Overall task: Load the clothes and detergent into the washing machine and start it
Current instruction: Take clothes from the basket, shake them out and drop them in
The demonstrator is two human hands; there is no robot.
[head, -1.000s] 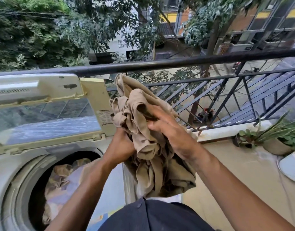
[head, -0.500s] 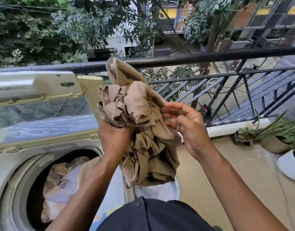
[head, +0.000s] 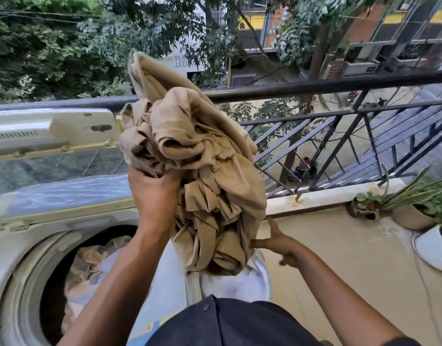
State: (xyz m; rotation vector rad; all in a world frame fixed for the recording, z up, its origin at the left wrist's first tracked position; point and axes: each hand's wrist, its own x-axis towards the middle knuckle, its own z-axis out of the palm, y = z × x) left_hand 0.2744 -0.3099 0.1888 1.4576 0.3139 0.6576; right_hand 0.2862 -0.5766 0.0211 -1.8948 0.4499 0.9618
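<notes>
Above and right of the washing machine's drum [head: 72,278], the left hand [head: 152,196] is gripping the tan clothes bundle [head: 200,171]; the right hand [head: 277,243], fingers spread, is touching its lower edge.

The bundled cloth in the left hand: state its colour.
Plain tan, or khaki; the bundled cloth shows no pattern. Head view, the only one.
</notes>
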